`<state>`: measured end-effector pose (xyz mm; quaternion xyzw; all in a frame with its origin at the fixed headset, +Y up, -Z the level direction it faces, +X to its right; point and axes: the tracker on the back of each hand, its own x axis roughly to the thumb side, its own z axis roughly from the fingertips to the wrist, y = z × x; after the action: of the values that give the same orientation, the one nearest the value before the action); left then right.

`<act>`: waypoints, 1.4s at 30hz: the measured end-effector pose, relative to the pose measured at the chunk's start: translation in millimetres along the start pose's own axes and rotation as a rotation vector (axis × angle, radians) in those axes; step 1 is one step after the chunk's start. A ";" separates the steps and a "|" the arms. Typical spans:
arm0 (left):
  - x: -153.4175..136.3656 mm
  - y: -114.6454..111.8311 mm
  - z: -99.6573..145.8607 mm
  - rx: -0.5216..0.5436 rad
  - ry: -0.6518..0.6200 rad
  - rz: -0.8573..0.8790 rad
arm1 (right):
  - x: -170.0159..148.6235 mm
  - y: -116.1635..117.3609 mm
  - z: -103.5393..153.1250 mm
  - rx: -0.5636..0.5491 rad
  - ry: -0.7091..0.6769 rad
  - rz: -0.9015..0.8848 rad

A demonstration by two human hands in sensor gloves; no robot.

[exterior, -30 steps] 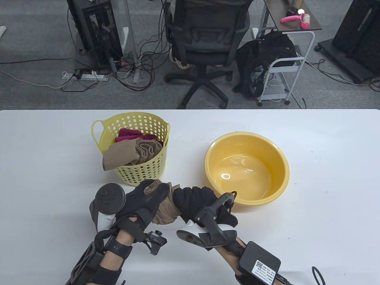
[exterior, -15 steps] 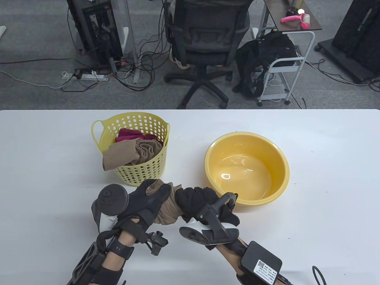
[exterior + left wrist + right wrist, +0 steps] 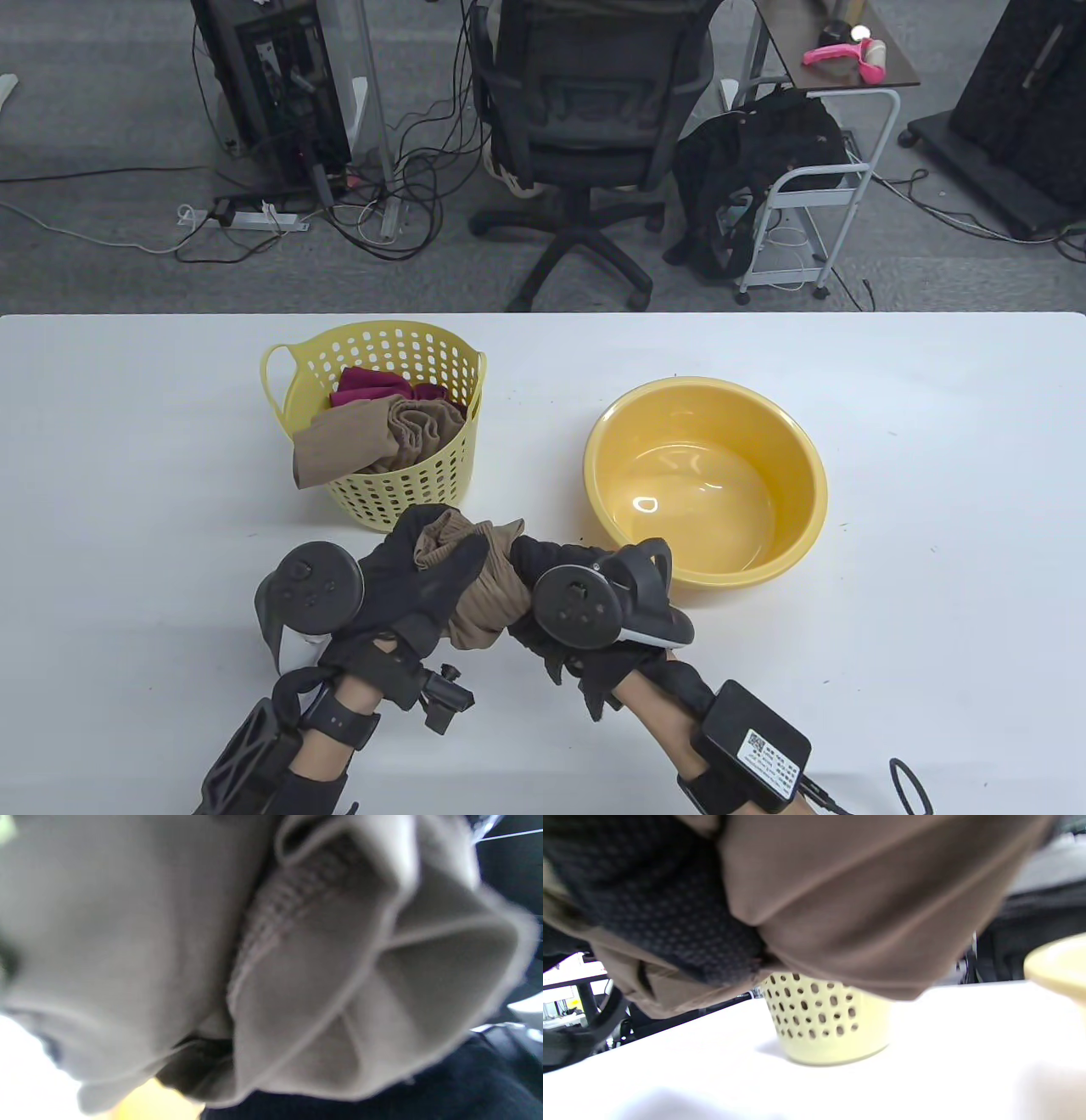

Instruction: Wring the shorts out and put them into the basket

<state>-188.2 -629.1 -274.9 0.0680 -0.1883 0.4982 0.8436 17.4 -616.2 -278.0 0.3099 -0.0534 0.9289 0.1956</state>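
Right hand (image 3: 585, 611) newly rolled; shorts (image 3: 484, 586) apparently between fingers (image 3: 441, 560).

Both hands at near table edge, gripping one bunched tan shorts (image 3: 482, 586) between them. Left hand (image 3: 416, 577) curled round left end; right hand (image 3: 560, 611) curled round right end, tracker facing up. Yellow perforated basket (image 3: 399, 492) just beyond hands, holding tan and maroon cloth, one tan piece draped over its near-left rim. Yellow basin (image 3: 704, 484) right of basket, apart from it, on white table (image 3: 933, 509).
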 end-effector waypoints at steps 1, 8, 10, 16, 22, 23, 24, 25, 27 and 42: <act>0.7 0.7 0.4 0.002 -0.012 -0.002 | -2.1 0.7 -0.8 0.019 0.015 -0.042; 10.7 8.2 3.9 0.012 -0.122 0.011 | -17.8 8.4 -8.5 0.133 0.070 -0.360; 13.7 10.2 4.4 0.008 -0.152 0.011 | -20.6 11.0 -10.1 0.165 0.079 -0.439; 18.9 13.1 4.1 -0.010 -0.224 0.031 | -26.4 19.6 -13.9 0.261 0.091 -0.607; 25.9 16.0 2.9 -0.050 -0.306 0.044 | -29.6 31.2 -16.9 0.382 0.079 -0.794; 26.7 16.3 2.6 -0.055 -0.313 0.043 | -29.5 32.2 -17.1 0.391 0.079 -0.809; 28.0 16.7 2.2 -0.063 -0.328 0.043 | -29.3 33.5 -17.4 0.410 0.071 -0.829; 29.0 16.9 2.1 -0.067 -0.335 0.045 | -29.3 34.3 -17.4 0.417 0.065 -0.843; 30.9 17.2 1.9 -0.071 -0.340 0.037 | -29.0 35.2 -17.3 0.423 0.061 -0.862; 30.5 16.9 0.2 -0.077 -0.313 -0.009 | -32.5 28.3 -8.8 0.380 0.049 -0.805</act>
<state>-189.6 -595.9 -264.1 0.1132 -0.3361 0.4700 0.8083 25.1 -651.0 -303.8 0.3144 0.2479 0.7791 0.4824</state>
